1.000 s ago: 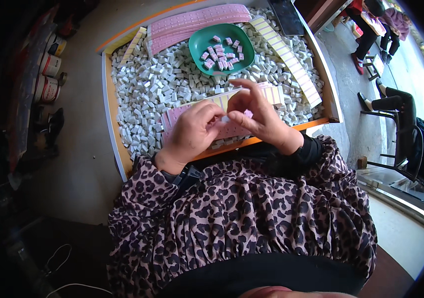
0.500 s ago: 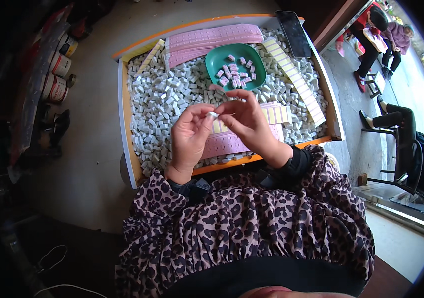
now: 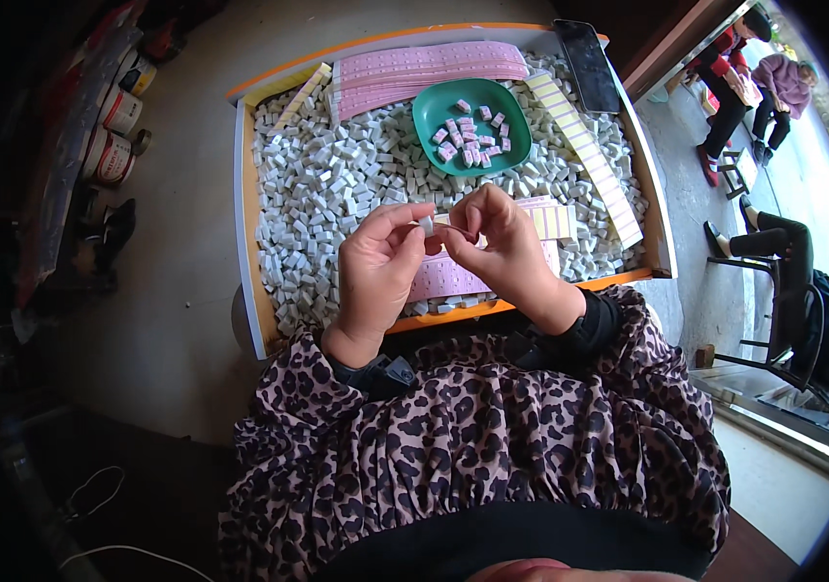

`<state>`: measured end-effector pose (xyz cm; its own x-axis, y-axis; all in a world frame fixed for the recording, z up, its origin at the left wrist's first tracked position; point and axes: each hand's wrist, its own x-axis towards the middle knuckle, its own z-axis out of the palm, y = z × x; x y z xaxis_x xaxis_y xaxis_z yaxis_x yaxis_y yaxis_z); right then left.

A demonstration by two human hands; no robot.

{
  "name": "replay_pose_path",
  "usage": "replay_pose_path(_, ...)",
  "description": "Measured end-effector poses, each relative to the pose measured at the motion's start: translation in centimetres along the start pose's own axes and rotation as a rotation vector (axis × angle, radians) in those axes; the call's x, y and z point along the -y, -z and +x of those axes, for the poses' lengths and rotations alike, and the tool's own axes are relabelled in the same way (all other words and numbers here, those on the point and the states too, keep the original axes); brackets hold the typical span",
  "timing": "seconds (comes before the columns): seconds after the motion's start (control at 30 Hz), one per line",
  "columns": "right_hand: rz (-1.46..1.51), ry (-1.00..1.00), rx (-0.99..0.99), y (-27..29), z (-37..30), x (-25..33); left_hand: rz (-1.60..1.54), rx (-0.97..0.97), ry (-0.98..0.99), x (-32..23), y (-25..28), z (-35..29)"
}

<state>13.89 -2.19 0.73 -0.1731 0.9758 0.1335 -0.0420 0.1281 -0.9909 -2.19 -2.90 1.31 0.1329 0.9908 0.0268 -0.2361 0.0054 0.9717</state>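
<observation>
Just above the near side of a shallow box (image 3: 245, 209), my left hand (image 3: 375, 267) pinches a small white block (image 3: 426, 224) between thumb and fingertips. My right hand (image 3: 511, 254) is closed beside it, touching the block's side, with a thin pinkish strip (image 3: 454, 229) between its fingertips; its far end is hard to make out. Beneath my hands lie pink printed sheets (image 3: 441, 279) and a yellow striped strip (image 3: 555, 222). Beyond them, a green plate (image 3: 427, 105) holds several white blocks with pink labels (image 3: 470, 138).
Loose white blocks (image 3: 312, 209) fill the box. More pink sheets (image 3: 424, 70), a long yellow strip (image 3: 584, 155) and a phone (image 3: 586, 66) rest toward its far side. Cans (image 3: 113, 158) stand at left. A chair (image 3: 778, 310) and seated people (image 3: 783, 82) are at right.
The white block has turned more upright in my left fingers. My right fingers have curled in closer to it, with the pinkish strip between them. The whole view has shifted slightly.
</observation>
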Motion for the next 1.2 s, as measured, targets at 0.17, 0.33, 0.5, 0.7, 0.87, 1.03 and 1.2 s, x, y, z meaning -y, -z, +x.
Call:
replay_pose_path(0.17, -0.041, 0.033, 0.019, -0.1, 0.0, 0.3, 0.051, 0.021, -0.104, 0.0, -0.1, 0.0)
replay_pose_path(0.33, -0.069, -0.007, 0.034, -0.1, 0.0, 0.9, 0.121, 0.043, -0.137, 0.0, 0.1, -0.1)
replay_pose_path(0.5, 0.066, -0.078, 0.057, 0.1, 0.2, -0.1, 0.049, 0.070, -0.104, 0.1, 0.4, -0.2)
replay_pose_path(0.7, -0.274, 0.189, 0.055, 0.1, 0.3, 0.4, -0.030, 0.123, 0.043, -0.5, 0.6, -0.2)
replay_pose_path(0.87, -0.320, 0.287, 0.042, 0.0, 0.2, 0.1, -0.193, 0.212, 0.119, -1.1, 0.7, -0.2)
replay_pose_path(1.03, -0.335, 0.228, 0.086, 0.2, -0.1, 0.4, -0.184, 0.125, 0.066, 0.4, 0.6, -0.2)
replay_pose_path(1.2, -0.317, 0.194, 0.085, 0.3, -0.3, 0.1, 0.122, 0.113, -0.095, 1.7, 0.8, 0.1)
